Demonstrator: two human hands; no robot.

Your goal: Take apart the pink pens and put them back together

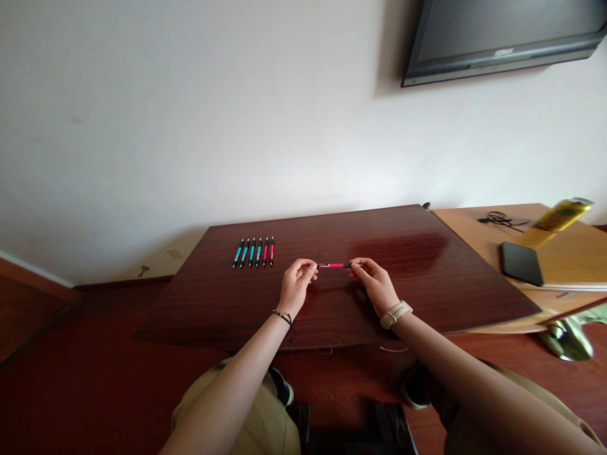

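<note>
Between my two hands a pink pen (334,265) with dark ends is held level above the dark wooden table (327,309). My left hand (297,282) pinches its left end, and my right hand (372,281) pinches the right end. To the left of my hands, several pens lie side by side in a neat row, pointing away from me. Blue pens (250,253) make up the left part of that row; two pink pens (268,251) are at its right end.
A lighter wooden cabinet (573,259) adjoins the table on the right. On it are a black phone (520,263), a dark cable (503,219) and a tilted yellow can (562,215). A television (502,38) hangs on the white wall (213,114) behind.
</note>
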